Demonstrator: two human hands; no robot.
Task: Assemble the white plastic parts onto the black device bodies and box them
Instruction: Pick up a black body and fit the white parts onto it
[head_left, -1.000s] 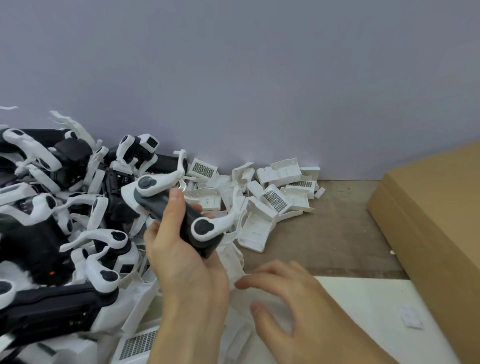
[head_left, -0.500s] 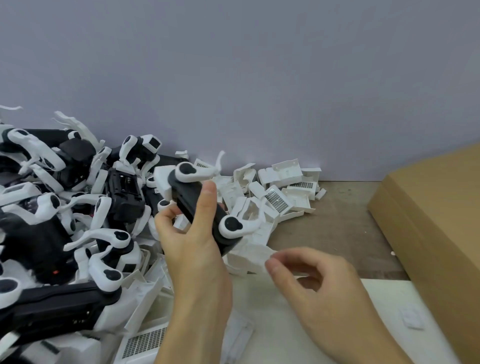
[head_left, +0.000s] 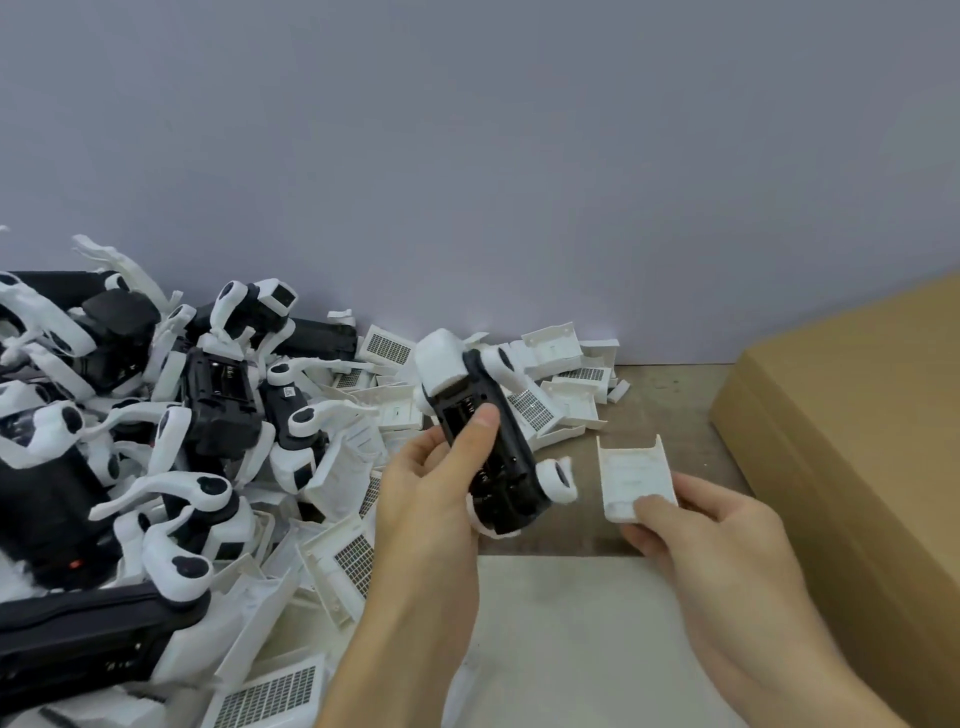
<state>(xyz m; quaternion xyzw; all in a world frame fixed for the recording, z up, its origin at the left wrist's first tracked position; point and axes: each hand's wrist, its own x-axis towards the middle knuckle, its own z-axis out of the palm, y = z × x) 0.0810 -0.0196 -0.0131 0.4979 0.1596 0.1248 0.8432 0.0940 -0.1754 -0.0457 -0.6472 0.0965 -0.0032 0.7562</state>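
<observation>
Left hand: my left hand (head_left: 426, 488) grips the black device body (head_left: 485, 447) above the table; the thumb lies across its upper face and the fingers curl round behind it.
Black device body: held tilted, its far end up and to the left, its near end down and to the right. A white cap covers the far end, and a small white rounded piece sits at the near right corner. The open face, with dark recesses, is turned toward me.
Right hand: my right hand (head_left: 711, 525) pinches the white plastic cover (head_left: 634, 475) by its near edge, thumb on top and fingers beneath.
White plastic cover: a flat, roughly rectangular piece with raised side edges, held just to the right of the device body and apart from it, over the brown table surface (head_left: 660, 410).
Pile of device bodies: a heap of black bodies with white arms (head_left: 156, 415) fills the left of the scene, against the far wall (head_left: 467, 156).
Loose white parts: white covers with grid-patterned vents (head_left: 561, 374) lie scattered at the far centre, and more lie at the near left under the heap.
Cardboard box: a brown cardboard box (head_left: 852, 441) stands on the right, well apart from both hands.
White sheet: a pale sheet (head_left: 571, 623) covers the near part of the table beneath my forearms.
</observation>
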